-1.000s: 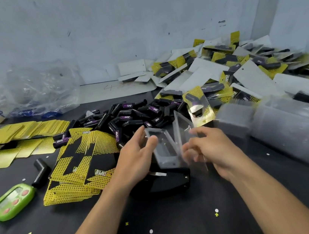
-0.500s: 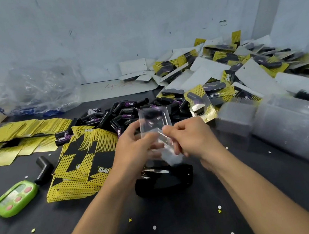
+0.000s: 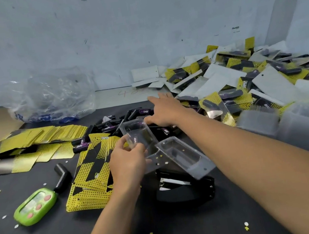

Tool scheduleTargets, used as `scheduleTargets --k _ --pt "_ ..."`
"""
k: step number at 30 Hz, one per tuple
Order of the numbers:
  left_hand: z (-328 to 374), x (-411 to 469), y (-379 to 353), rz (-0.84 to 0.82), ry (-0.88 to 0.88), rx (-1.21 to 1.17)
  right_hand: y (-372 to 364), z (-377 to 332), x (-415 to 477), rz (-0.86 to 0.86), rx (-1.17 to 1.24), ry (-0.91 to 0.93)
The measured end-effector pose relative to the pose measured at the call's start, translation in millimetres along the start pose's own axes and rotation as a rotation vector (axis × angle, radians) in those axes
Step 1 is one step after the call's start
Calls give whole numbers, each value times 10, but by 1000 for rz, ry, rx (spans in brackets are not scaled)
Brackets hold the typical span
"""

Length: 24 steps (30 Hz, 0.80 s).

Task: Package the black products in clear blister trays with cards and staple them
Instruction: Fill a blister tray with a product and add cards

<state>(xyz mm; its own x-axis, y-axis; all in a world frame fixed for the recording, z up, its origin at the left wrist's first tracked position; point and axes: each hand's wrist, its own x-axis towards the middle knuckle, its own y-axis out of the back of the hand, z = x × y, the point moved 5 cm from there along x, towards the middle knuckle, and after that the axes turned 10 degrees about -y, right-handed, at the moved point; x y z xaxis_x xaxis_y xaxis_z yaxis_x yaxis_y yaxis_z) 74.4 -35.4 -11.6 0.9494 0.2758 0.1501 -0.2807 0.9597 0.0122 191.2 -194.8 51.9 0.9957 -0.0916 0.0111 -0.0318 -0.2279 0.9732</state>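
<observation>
One clear tray point(image 3: 183, 158): open in two halves, right above the stapler point(image 3: 186, 190).
Left hand point(image 3: 128, 165): fingers and thumb pinch the tray's edge.
Right hand point(image 3: 163, 109): fingers straight, a bit spread, over the black products point(image 3: 110, 123) behind the stapler.
Cards point(image 3: 90, 177): yellow stack just left of the stapler.
Timer point(image 3: 35, 206): green, well left of the stapler.

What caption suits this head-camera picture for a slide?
Left hand holds an open clear plastic blister tray while right hand reaches over small black products.
</observation>
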Motion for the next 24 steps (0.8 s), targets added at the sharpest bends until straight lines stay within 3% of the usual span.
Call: scheduleTargets --k 5,18,20,24 --pt "-14 14 8 -19 -25 77 -306 144 226 -293 -16 -67" --pt "12 -30 3 -8 -14 54 -157 521 -539 -405 -240 -81" --pt "14 -32 -1 -7 0 48 -98 559 -705 -357 -174 -59" --pt "34 -34 -11 -12 4 45 -4 653 -1007 -41 102 -114"
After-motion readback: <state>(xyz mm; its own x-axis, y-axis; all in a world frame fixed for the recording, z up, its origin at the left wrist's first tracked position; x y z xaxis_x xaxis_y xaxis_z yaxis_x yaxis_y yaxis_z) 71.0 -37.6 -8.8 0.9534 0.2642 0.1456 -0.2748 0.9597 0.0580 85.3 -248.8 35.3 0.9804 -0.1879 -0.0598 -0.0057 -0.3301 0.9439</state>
